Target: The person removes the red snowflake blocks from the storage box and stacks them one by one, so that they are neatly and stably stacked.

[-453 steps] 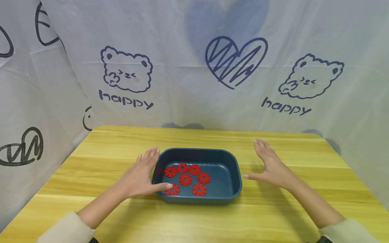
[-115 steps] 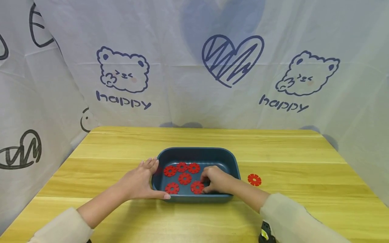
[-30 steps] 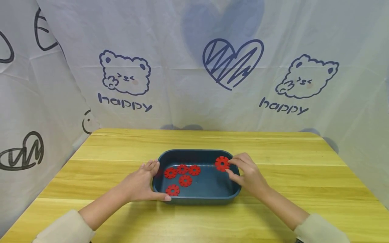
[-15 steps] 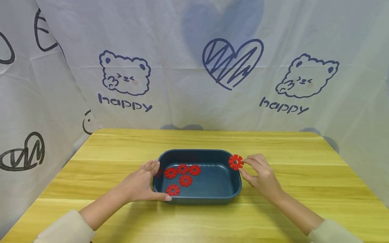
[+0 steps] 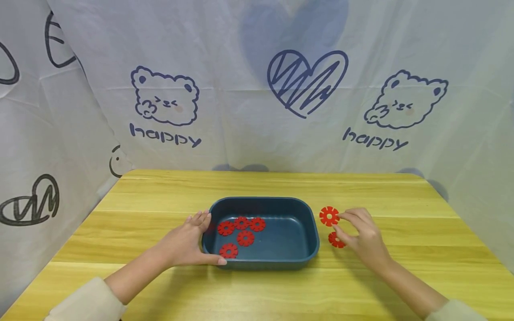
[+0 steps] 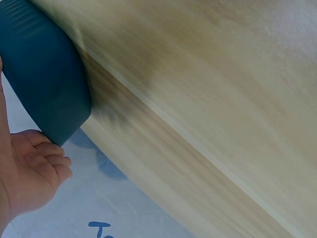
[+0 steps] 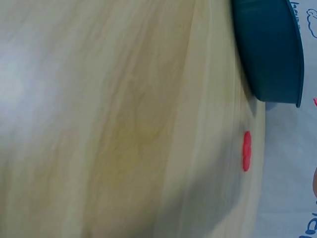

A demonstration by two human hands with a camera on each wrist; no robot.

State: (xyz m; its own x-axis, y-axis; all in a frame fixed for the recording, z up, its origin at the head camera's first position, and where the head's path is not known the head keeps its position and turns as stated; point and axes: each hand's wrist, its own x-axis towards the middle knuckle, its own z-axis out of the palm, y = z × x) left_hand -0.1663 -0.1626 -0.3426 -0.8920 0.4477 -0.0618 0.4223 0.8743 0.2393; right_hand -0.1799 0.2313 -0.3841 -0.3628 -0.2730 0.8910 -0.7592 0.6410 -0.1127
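Observation:
A dark blue plastic bin [image 5: 261, 264] sits on the table with several red notched snowflake discs [image 5: 245, 238] lying flat inside, mostly toward its left. My left hand [image 5: 182, 243] holds the bin's left end, thumb at the front rim and fingers farther back. In the left wrist view, the left hand's fingers [image 6: 42, 166] bend at a corner of the bin [image 6: 47, 74]. Right of the bin, my right hand [image 5: 363, 236] pinches one red snowflake disc [image 5: 329, 216] by its edge, raised above the table. Below it another disc [image 5: 335, 240] lies on the wood, partly behind the thumb.
The yellow wood-grain table [image 5: 257, 294] extends around the bin on all sides. Behind it hangs a white cloth [image 5: 237, 111] printed with bears and a heart. In the right wrist view, the loose disc [image 7: 246, 151] lies near the bin's end wall [image 7: 270, 54].
The right hand has carried its pinched disc rightward, out over the bin's right rim and above the loose disc on the table. The left hand and bin have stayed in place.

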